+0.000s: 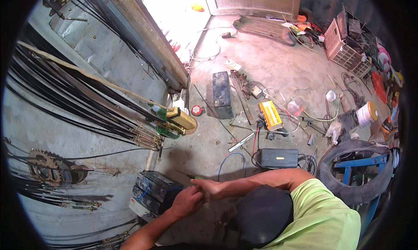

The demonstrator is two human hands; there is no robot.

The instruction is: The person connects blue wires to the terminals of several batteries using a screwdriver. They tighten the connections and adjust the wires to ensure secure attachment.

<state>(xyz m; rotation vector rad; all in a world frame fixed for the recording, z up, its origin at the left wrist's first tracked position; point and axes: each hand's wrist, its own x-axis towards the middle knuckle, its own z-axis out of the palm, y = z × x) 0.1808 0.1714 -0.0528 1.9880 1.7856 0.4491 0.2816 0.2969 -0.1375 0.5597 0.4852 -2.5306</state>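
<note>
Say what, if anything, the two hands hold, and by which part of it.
It cannot be told: the left hand and right hand come together, hiding whatever may be between them.

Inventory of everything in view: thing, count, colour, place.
Cables: many, black, wall at left
Sprocket: one, rusty, lower left
Block: one, yellow, left of centre
Tall box: one, black, centre floor
Small box: one, orange, floor centre-right
Flat box: one, black, below small box
Wired box: one, dark, lower left floor
Spool: one, white and orange, right
Crate: at least one, pinkish, upper right
Panel: one, dark, top
Rubber ring: one, black, lower right
Frame: one, blue, lower right
Clutter: uncounted, mixed, right edge
Sleeve: one, lime, lower right
Left hand: one, bare, lower centre
Right hand: one, bare, overlapping left; anything held is hidden
</note>
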